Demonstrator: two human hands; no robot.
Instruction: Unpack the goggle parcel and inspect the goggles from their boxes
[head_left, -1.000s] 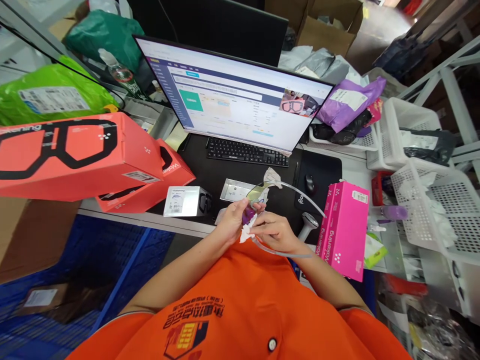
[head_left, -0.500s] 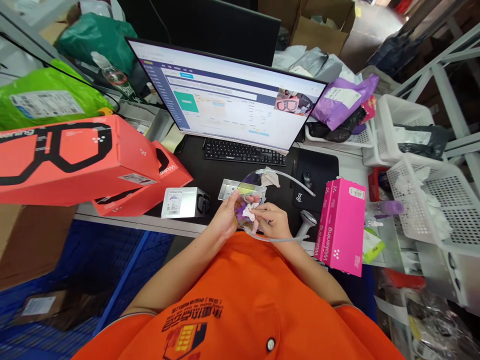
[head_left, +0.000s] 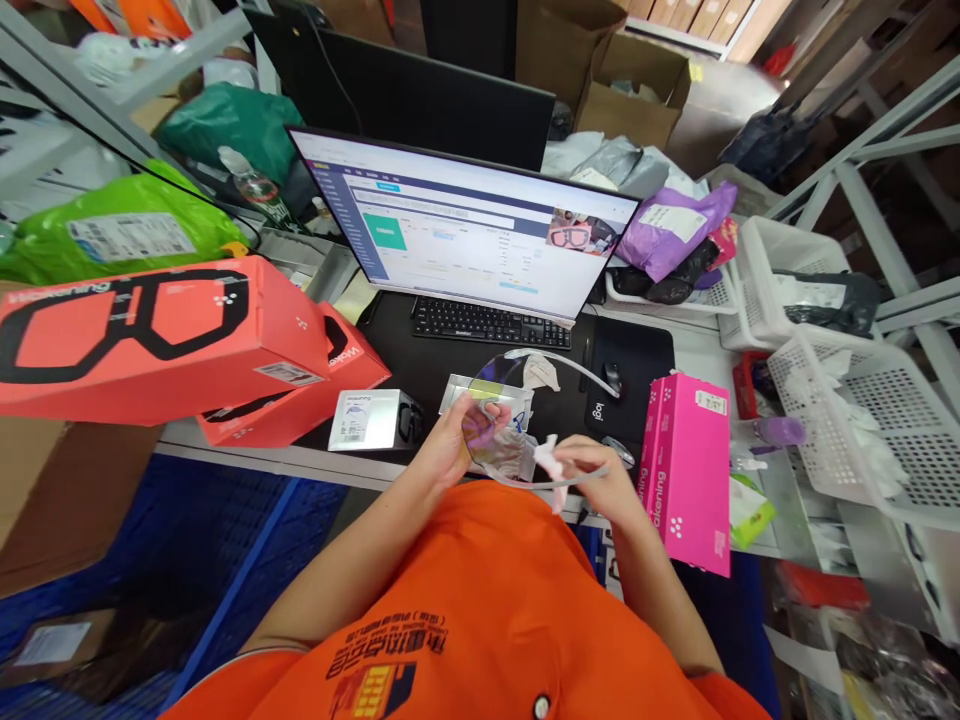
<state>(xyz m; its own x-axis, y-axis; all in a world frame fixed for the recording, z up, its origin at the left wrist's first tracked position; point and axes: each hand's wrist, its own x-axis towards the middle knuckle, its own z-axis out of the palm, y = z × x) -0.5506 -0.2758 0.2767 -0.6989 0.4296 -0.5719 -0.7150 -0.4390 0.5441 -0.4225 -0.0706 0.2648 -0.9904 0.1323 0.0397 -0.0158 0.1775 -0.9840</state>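
Observation:
My left hand (head_left: 448, 448) is closed on the mirrored lens of a pair of sport glasses (head_left: 496, 436) with pale grey arms, held over the near edge of the desk. My right hand (head_left: 600, 478) has its fingers pinched on a small white wipe (head_left: 548, 460) and on the nearer arm of the glasses. The farther arm carries a white paper tag (head_left: 540, 372) and reaches toward the mouse. A silver glasses box (head_left: 369, 420) and a flat silver case (head_left: 480, 392) lie just beyond my left hand.
A monitor (head_left: 480, 225) and keyboard (head_left: 487, 322) stand behind. Orange goggle boxes (head_left: 150, 325) lie at left. An upright pink box (head_left: 686, 465), a mouse (head_left: 613, 378), a barcode scanner (head_left: 622, 452) and white baskets (head_left: 855, 420) sit at right. A blue crate (head_left: 225, 520) is below the desk.
My right hand has left the lens and moved right along the nearer arm of the glasses, taking the wipe with it. The left hand still holds the lens. The head camera tilted up slightly.

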